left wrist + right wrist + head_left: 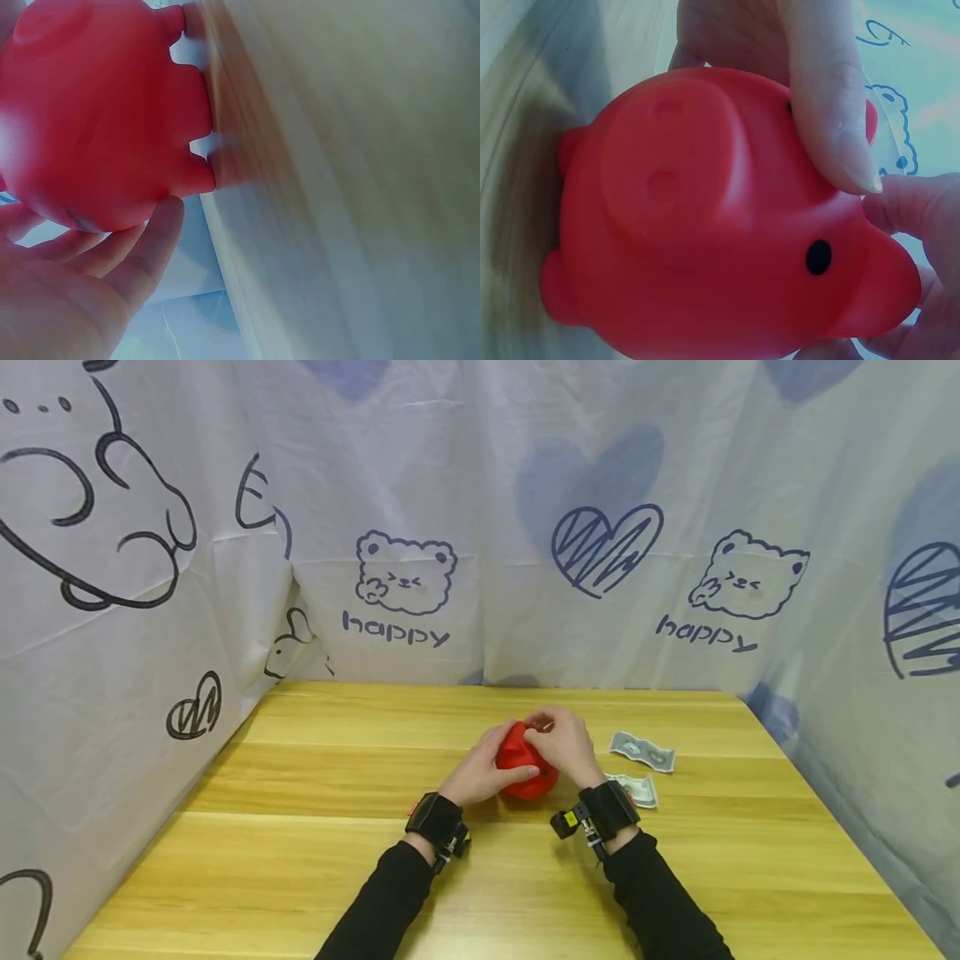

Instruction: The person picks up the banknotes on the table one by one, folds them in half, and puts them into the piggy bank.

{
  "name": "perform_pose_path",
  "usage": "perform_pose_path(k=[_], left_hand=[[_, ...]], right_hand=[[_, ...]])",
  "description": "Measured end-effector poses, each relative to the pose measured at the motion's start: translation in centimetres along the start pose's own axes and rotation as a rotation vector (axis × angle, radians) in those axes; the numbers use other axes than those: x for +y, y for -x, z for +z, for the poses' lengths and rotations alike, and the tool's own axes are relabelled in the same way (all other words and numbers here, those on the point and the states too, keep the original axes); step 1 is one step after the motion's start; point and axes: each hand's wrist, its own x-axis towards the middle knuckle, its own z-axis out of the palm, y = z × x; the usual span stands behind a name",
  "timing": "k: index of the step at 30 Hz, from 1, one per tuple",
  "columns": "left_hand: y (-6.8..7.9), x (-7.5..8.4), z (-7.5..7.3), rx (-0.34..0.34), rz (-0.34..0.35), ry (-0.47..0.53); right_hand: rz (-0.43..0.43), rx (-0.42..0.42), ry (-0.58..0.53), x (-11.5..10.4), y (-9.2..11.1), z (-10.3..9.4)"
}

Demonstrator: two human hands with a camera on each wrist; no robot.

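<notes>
A red piggy bank (528,787) stands on the wooden table, its snout (664,165) facing the right wrist camera. My left hand (480,770) grips it from the left side, the thumb (831,127) laid across the face by one eye. In the left wrist view, fingers of this hand (82,292) curve against the red body, whose feet (196,174) rest on the table. The right hand (566,747) is at the top of the bank, its bent fingers (907,202) close behind the ear. I cannot tell what these fingertips pinch.
On the table to the right lie two paper banknotes: a farther one (642,752) and a nearer one (641,791), partly hidden by the right wrist. White printed cloth (487,610) hangs behind the table (300,860) and along both sides.
</notes>
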Motion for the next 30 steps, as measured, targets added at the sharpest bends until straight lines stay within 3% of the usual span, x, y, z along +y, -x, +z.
perform_pose_path(k=[7, 15, 22, 30], left_hand=[[0.0, 0.0, -0.1, 0.010, -0.017, -0.008], [0.1, 0.0, 0.1, 0.009, -0.028, -0.012], [0.3, 0.4, -0.1, 0.024, -0.026, -0.007], [0.3, 0.7, -0.3, 0.074, -0.008, -0.019]], right_hand=[[-0.067, -0.069, -0.092, 1.1, 0.0, -0.6], [-0.069, -0.153, -0.233, 2.8, 0.2, -2.1], [-0.085, -0.184, -0.145, 4.1, 0.5, -4.0], [-0.098, -0.276, -0.008, 5.8, 1.0, -5.3]])
